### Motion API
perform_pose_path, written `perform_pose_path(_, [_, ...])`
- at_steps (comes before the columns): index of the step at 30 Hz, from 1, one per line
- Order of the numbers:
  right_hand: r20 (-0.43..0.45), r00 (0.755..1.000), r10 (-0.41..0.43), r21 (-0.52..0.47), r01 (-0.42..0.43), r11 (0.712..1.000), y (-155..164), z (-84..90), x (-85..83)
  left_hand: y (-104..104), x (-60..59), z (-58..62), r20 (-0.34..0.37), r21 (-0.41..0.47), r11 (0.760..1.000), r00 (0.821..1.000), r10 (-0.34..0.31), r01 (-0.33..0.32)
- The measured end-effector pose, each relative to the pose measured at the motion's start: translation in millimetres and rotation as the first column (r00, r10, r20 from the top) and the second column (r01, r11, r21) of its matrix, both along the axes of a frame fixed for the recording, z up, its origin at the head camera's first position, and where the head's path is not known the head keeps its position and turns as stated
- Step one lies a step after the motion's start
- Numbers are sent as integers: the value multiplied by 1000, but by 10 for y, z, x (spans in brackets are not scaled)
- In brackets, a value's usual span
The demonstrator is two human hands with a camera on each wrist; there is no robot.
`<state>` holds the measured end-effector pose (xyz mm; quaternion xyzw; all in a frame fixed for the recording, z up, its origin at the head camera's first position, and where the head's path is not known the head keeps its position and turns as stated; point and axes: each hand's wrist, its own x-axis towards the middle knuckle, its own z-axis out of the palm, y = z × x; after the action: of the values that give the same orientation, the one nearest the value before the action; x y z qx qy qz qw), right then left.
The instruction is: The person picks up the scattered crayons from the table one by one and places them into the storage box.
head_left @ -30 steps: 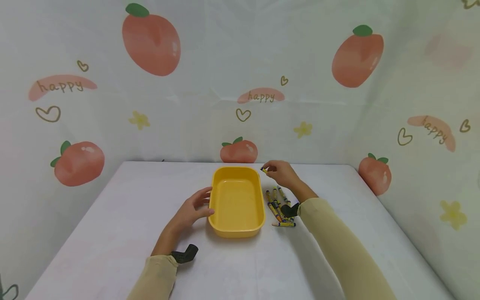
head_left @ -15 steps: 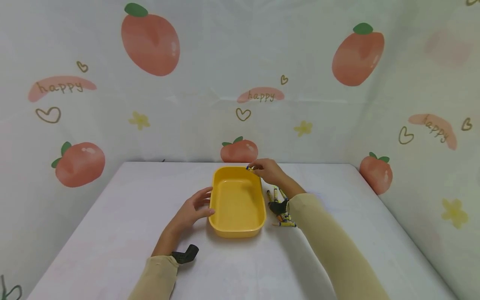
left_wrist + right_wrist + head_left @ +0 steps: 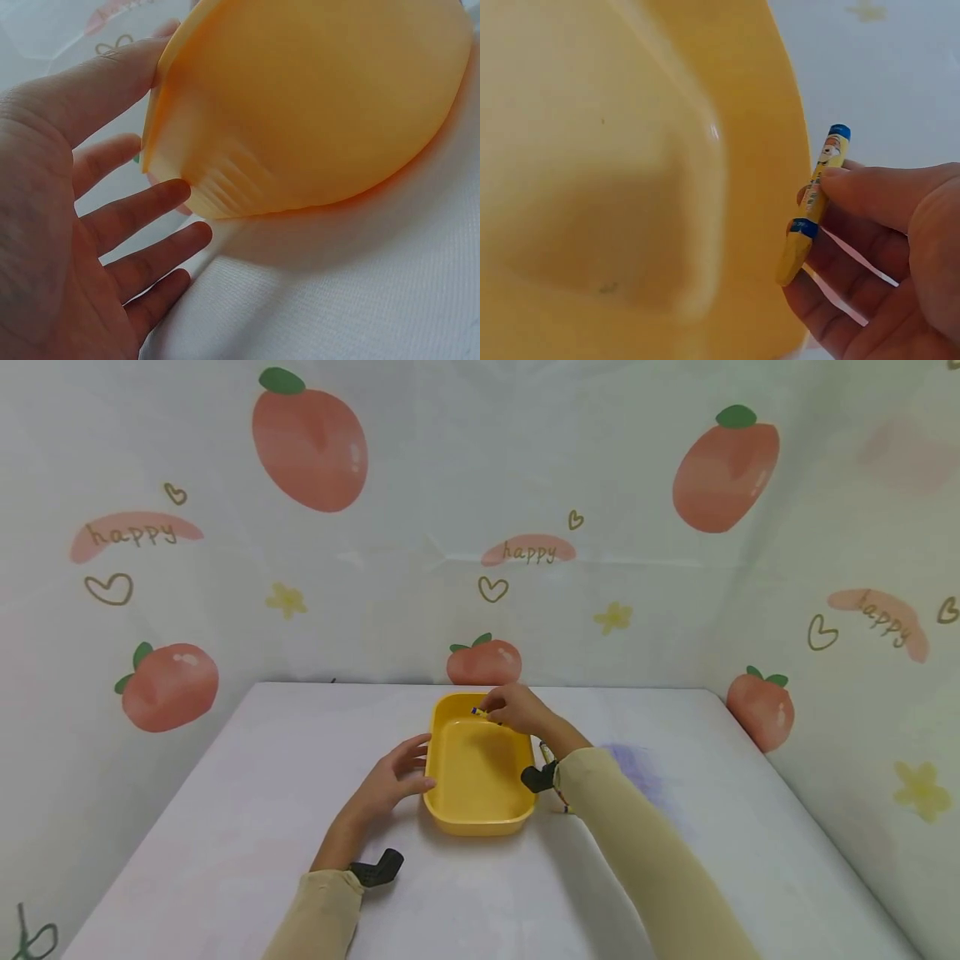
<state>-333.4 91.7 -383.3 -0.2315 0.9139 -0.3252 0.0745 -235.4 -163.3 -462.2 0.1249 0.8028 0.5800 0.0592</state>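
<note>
A yellow plastic tray sits in the middle of the table in the head view. My left hand is at its left side, the thumb touching the rim and the fingers spread fairly straight by the outer wall. Over the tray's far right corner, my right hand pinches a yellow crayon with blue bands between thumb and fingers. Right of the tray lie more crayons, mostly hidden by my right wrist and sleeve.
The table has a white cover, with a bluish smudge right of the crayons. A white cloth wall with printed fruit stands behind it and along the sides. Dark straps ring both wrists.
My right hand has carried the crayon leftward, from beyond the tray's right rim to over its far right part. The left hand keeps its place at the tray.
</note>
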Motion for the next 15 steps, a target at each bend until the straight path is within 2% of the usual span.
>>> perform_pose_path(11, [74,996,52,41,-55,998,-172,-78,-13,-14,3,11,-15,5,1000,999,-30,30])
perform_pose_path(15, [97,994,57,76,-64,995,-225,-120,7,-16,10,10,-8,-5,1000,1000,-14,14])
